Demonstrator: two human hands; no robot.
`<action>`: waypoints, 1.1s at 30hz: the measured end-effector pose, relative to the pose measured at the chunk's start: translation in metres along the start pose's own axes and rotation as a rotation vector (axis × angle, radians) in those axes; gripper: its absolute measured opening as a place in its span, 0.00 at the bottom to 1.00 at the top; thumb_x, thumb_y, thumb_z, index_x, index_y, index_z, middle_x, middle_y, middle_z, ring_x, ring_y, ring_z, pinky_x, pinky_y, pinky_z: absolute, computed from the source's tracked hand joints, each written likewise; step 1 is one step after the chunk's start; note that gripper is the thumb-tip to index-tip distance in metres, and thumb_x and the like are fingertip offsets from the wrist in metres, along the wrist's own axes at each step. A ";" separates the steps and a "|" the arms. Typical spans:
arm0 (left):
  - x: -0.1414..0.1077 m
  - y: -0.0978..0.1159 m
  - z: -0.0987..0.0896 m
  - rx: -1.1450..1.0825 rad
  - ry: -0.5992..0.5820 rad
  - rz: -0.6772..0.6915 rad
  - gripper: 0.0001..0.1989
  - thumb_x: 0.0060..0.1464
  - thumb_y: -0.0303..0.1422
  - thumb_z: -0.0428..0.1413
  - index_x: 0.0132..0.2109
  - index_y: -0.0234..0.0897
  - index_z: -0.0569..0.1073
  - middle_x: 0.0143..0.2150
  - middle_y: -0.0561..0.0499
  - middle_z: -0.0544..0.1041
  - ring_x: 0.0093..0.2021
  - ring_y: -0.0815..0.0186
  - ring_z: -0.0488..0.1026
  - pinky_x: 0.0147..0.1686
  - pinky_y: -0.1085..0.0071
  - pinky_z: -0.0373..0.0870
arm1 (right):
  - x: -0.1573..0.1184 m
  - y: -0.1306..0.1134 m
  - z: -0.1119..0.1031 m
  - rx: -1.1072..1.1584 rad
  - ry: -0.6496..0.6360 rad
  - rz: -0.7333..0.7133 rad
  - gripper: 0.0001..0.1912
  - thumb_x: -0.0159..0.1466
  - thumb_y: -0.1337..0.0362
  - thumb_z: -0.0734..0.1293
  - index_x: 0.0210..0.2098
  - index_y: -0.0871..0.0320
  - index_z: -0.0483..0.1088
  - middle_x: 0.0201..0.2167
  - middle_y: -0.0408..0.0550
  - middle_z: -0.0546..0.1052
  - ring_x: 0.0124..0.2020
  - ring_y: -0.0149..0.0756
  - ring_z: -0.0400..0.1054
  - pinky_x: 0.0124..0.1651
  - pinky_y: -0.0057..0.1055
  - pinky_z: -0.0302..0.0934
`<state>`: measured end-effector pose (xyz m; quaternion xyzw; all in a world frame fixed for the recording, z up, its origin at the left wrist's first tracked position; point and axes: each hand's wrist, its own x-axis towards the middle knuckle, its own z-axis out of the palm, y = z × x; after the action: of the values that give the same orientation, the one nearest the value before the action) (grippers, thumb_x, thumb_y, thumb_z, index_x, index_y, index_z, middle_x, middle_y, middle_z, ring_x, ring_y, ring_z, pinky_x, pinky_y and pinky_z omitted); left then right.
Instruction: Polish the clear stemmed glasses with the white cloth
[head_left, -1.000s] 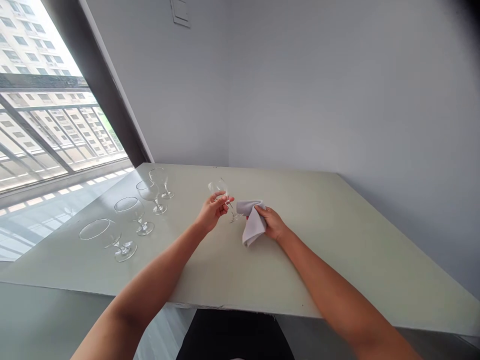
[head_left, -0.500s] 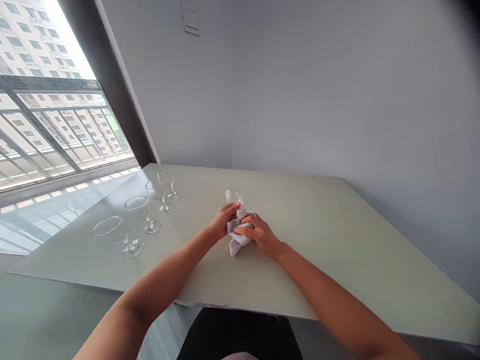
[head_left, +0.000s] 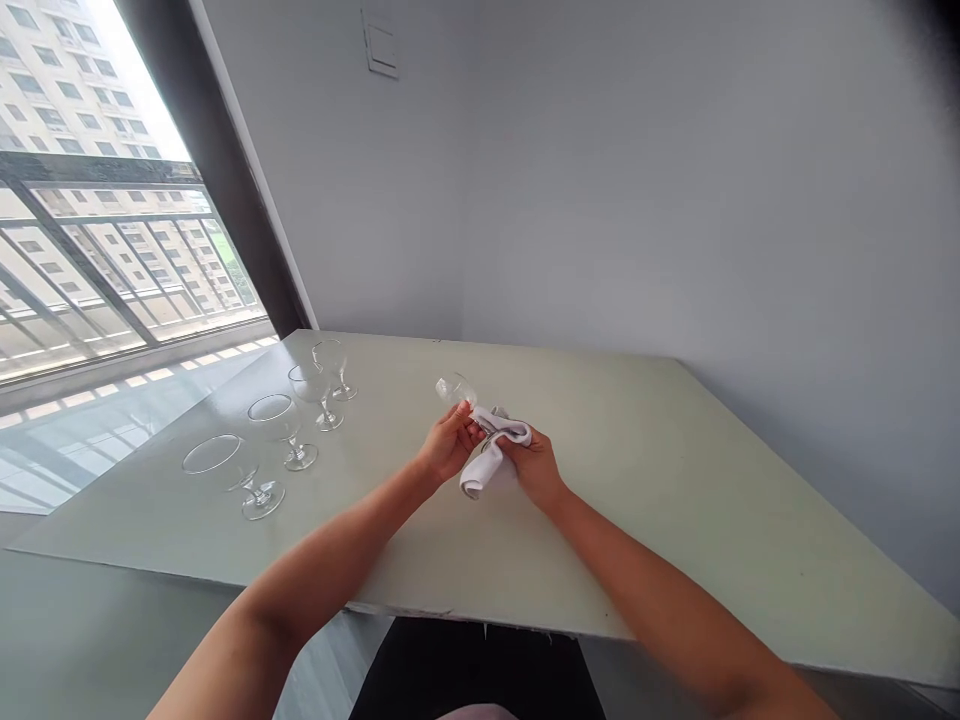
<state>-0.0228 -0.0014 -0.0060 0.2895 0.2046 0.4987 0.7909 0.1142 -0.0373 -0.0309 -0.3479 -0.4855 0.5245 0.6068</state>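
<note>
My left hand (head_left: 451, 442) is closed around a clear stemmed glass (head_left: 456, 387), its bowl tilted away from me to the upper left. In my right hand (head_left: 536, 462) is a white cloth (head_left: 486, 465), bunched at the foot end of that glass. Part of the foot shows beside the cloth; most of the stem is hidden by fingers and fabric. One end of the cloth hangs down towards the table (head_left: 615, 480), rolled at its tip. Both hands are close together over the middle of the table.
Several similar stemmed glasses stand upright in a slanting row on the left; the nearest glass (head_left: 262, 498) is close to the front edge. Grey walls (head_left: 637, 200) meet behind the table. A window (head_left: 97, 230) with a railing outside is on the left.
The held glass has tilted further to the left. My right hand has turned, and the cloth has shifted and opened out, exposing part of the glass's foot.
</note>
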 end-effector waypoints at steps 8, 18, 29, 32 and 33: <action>-0.002 -0.001 0.003 0.231 0.010 0.261 0.19 0.46 0.31 0.59 0.42 0.41 0.59 0.34 0.55 0.71 0.25 0.76 0.67 0.31 0.77 0.65 | 0.003 0.010 0.010 0.298 -0.043 0.296 0.18 0.52 0.50 0.67 0.36 0.57 0.70 0.32 0.46 0.73 0.34 0.36 0.66 0.36 0.32 0.61; 0.002 0.012 -0.001 0.506 0.144 0.457 0.22 0.44 0.35 0.59 0.44 0.43 0.57 0.33 0.55 0.71 0.25 0.75 0.65 0.33 0.73 0.66 | -0.007 -0.007 0.001 -0.277 -0.217 0.313 0.18 0.53 0.50 0.66 0.30 0.60 0.67 0.21 0.42 0.68 0.22 0.29 0.60 0.25 0.27 0.54; -0.001 0.033 -0.002 0.618 0.257 0.611 0.22 0.45 0.33 0.59 0.44 0.43 0.56 0.34 0.53 0.73 0.33 0.71 0.69 0.36 0.72 0.64 | 0.021 -0.050 0.010 -1.344 -0.160 -0.485 0.12 0.62 0.57 0.60 0.40 0.55 0.71 0.38 0.53 0.71 0.38 0.41 0.61 0.40 0.39 0.56; -0.003 0.018 0.005 0.659 0.207 0.564 0.23 0.45 0.33 0.59 0.45 0.43 0.55 0.34 0.53 0.73 0.37 0.68 0.71 0.40 0.69 0.65 | 0.039 -0.042 0.022 -1.296 -0.222 -0.420 0.09 0.60 0.59 0.63 0.37 0.55 0.71 0.34 0.50 0.69 0.36 0.37 0.62 0.37 0.33 0.59; -0.002 0.014 0.006 0.683 0.211 0.558 0.23 0.45 0.33 0.58 0.45 0.43 0.55 0.35 0.53 0.73 0.38 0.67 0.71 0.42 0.68 0.65 | 0.043 -0.037 0.025 -1.293 -0.228 -0.387 0.08 0.60 0.60 0.63 0.35 0.55 0.71 0.32 0.48 0.69 0.35 0.36 0.63 0.35 0.32 0.59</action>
<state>-0.0292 -0.0006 0.0077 0.5257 0.3511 0.6233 0.4604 0.1003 -0.0050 0.0204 -0.4899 -0.8155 0.0445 0.3049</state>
